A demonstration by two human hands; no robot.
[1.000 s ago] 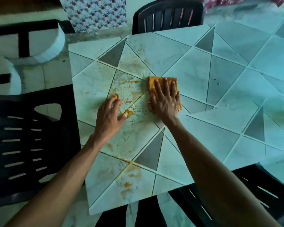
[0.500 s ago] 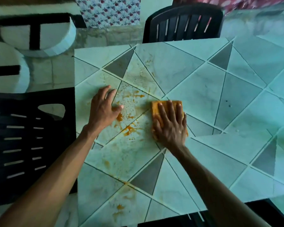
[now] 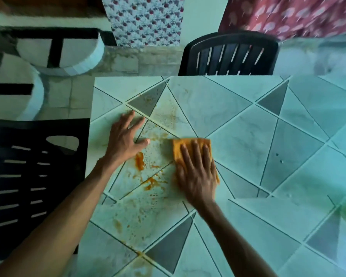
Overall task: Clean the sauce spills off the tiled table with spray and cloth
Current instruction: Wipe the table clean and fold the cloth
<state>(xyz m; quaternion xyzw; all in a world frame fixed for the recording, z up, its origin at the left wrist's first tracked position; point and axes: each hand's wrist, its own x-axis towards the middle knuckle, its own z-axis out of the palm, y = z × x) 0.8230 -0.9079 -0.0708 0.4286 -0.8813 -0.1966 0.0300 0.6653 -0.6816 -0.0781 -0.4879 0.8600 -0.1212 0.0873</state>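
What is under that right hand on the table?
An orange cloth, pressed flat on the tiled table by the right hand. What lies beneath the cloth is hidden.

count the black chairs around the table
2. The far chair stands beyond the far edge of the table; the left chair sits along its left side. More may be hidden outside the frame.

A right hand (image 3: 197,172) presses an orange cloth (image 3: 190,145) flat on the tiled desk (image 3: 238,124); left of the cloth lie sauce smears (image 3: 140,163) and the flat left hand (image 3: 126,139).
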